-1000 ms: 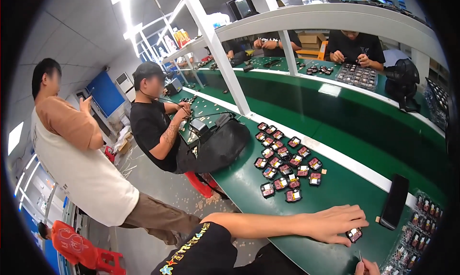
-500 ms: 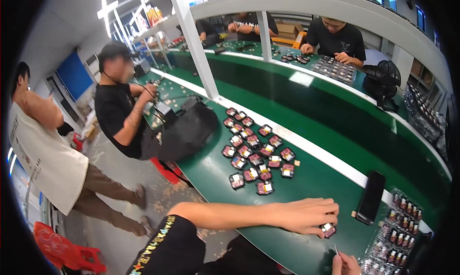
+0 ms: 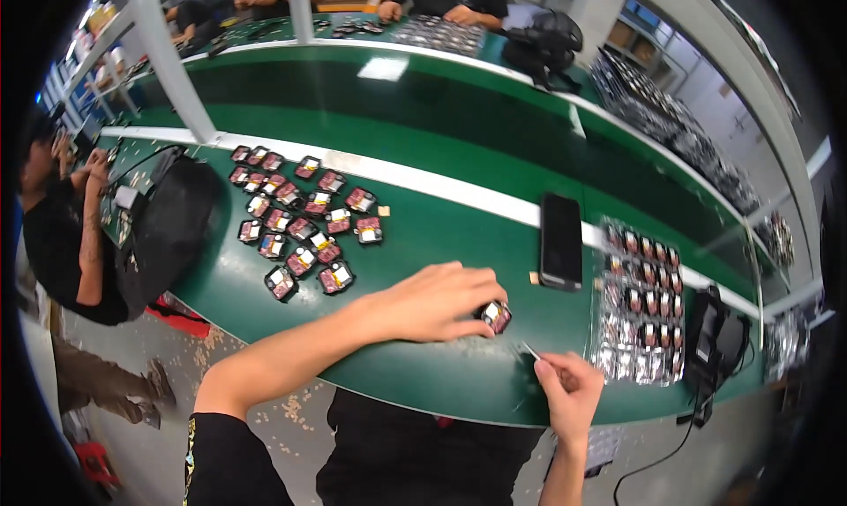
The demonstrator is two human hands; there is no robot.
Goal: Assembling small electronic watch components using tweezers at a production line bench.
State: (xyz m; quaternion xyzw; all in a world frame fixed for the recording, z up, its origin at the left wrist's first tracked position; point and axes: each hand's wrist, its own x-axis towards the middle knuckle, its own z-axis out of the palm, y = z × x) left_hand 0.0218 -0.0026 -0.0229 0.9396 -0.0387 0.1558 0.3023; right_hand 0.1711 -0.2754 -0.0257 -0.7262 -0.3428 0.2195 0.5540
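Observation:
My left hand (image 3: 445, 301) rests on the green bench with thumb and fingers closed around a small black-rimmed electronic module (image 3: 498, 317), which has a reddish face and a white patch. Just right of it, my right hand (image 3: 569, 391) pinches a thin pointed metal tool, apparently tweezers (image 3: 530, 351). The tool's tip points at the module but stays apart from it. Further left on the bench, several similar modules (image 3: 300, 228) lie in a loose cluster.
A black phone (image 3: 561, 241) lies beyond my hands, beside a clear plastic tray (image 3: 637, 307) of small parts. A black corded device (image 3: 716, 338) sits at the right. A white rail (image 3: 423, 186) borders the bench. Co-workers sit at the left and across.
The view has swung to the right, so the co-worker and the module cluster sit further left. More of my right hand and the tray shows. My left hand stays at the module.

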